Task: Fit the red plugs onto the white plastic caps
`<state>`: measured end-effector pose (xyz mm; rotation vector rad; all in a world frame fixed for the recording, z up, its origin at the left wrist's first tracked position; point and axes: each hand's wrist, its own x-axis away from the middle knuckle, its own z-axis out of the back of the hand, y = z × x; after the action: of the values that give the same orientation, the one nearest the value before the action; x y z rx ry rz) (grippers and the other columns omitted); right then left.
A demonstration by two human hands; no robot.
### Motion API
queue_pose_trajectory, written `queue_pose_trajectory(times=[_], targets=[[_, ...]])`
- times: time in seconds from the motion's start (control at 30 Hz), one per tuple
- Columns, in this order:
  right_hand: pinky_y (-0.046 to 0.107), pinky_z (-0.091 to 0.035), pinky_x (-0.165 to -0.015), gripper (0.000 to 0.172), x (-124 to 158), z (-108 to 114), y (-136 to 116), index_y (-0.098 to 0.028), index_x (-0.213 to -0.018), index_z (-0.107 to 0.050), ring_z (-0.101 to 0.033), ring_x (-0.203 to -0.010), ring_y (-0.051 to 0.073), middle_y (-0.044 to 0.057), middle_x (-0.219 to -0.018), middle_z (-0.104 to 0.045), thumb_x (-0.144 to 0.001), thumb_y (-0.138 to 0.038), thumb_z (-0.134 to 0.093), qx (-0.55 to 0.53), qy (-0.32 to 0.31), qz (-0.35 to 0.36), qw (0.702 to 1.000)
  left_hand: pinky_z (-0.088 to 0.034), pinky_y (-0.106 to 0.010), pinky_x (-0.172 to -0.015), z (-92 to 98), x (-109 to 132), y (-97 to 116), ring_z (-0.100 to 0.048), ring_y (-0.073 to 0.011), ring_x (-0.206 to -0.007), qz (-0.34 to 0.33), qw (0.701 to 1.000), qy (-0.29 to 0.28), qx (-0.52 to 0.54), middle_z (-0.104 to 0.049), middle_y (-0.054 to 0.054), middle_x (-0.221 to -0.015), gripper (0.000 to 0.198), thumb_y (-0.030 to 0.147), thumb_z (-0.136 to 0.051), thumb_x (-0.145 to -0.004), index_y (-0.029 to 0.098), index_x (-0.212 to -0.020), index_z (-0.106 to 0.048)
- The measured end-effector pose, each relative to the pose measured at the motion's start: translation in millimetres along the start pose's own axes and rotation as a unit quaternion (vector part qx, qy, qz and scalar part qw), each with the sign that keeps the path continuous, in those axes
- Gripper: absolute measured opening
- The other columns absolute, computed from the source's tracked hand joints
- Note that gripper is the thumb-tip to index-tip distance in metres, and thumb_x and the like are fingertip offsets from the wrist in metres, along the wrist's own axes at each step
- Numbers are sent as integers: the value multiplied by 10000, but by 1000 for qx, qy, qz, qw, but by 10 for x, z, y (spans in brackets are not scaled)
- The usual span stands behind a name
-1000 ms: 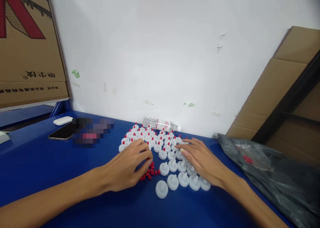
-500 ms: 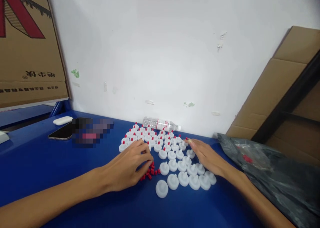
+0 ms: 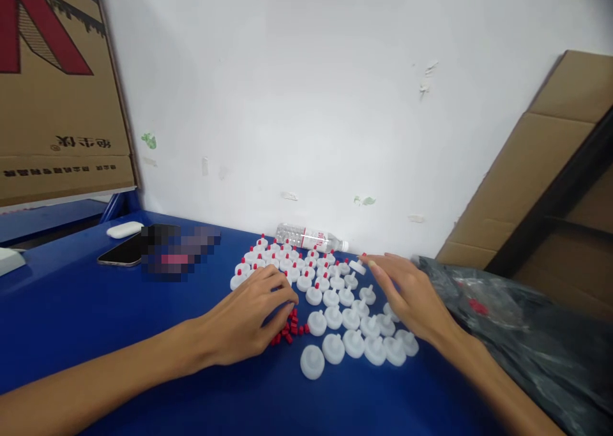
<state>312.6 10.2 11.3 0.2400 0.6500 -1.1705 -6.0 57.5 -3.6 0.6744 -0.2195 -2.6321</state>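
Observation:
Several white plastic caps (image 3: 334, 316) stand in rows on the blue table (image 3: 96, 334). The caps at the back (image 3: 286, 261) carry red plugs, while the front ones are bare. A small heap of loose red plugs (image 3: 290, 329) lies just left of the front rows. My left hand (image 3: 244, 318) rests over this heap with its fingers curled together; what they pinch is hidden. My right hand (image 3: 412, 295) lies at the right edge of the rows, fingers stretched out. Its fingertips reach a tipped-over cap (image 3: 357, 267) at the back right.
A clear water bottle (image 3: 311, 238) lies against the white wall behind the caps. A phone (image 3: 119, 255) and a white case (image 3: 124, 230) sit at the left. A black plastic bag (image 3: 517, 334) covers the table's right side. Cardboard boxes (image 3: 57, 85) stand left and right (image 3: 541, 168).
My right hand has slid from the middle of the caps to their right back edge, uncovering the bare caps. My left hand has stayed on the red plugs.

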Motion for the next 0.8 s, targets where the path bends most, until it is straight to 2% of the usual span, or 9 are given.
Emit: queue_pose_trajectory(times=[0.17,0.33,0.43,0.6,0.73,0.8], targets=[[449,-463,-1049,326,23,53,-316,-215,-1306,-622,-651,-1183,213,70,-1234,-724,-1019,-179,-471,8,59,157,986,-428,-381,-841,17,3,14,-515,-217,-941,-11,1000,27,8,-631,-67,-1023,208,168,-456,-997,181,-1106,-632],[407,-488,-1042,341,77,44,-683,-186,-1306,-606,-669,-1153,192,63,-1216,-734,-985,-140,-503,6,56,235,970,-406,-374,-836,16,-5,29,-506,-212,-903,-49,997,65,-5,-637,-46,-939,155,332,-604,-979,192,-1022,-657],[405,-500,-1057,370,125,-8,-838,-183,-1346,-573,-663,-1175,190,65,-1241,-723,-986,-149,-493,-11,43,251,967,-392,-369,-829,-3,-1,48,-496,-207,-881,-79,994,77,-16,-637,-37,-910,175,369,-640,-963,196,-958,-660],[398,-531,-1053,415,172,-101,-978,-199,-1415,-509,-628,-1239,204,89,-1330,-671,-1000,-219,-501,-56,13,238,970,-390,-360,-816,-43,7,60,-487,-203,-867,-97,991,90,-21,-632,-43,-888,193,346,-605,-986,177,-899,-636],[343,-594,-944,365,191,-154,-1005,-205,-1365,-538,-672,-1154,196,105,-1292,-681,-1003,-246,-549,-84,20,209,974,-393,-356,-801,-33,1,70,-480,-201,-852,-104,991,88,-14,-631,-47,-904,182,343,-601,-991,177,-919,-620],[317,-602,-919,302,196,-171,-994,-212,-1298,-576,-694,-1100,182,92,-1244,-703,-996,-218,-570,-88,32,212,973,-396,-364,-816,-11,3,104,-477,-206,-867,-103,992,75,-10,-624,-54,-921,121,288,-587,-995,180,-955,-620]])
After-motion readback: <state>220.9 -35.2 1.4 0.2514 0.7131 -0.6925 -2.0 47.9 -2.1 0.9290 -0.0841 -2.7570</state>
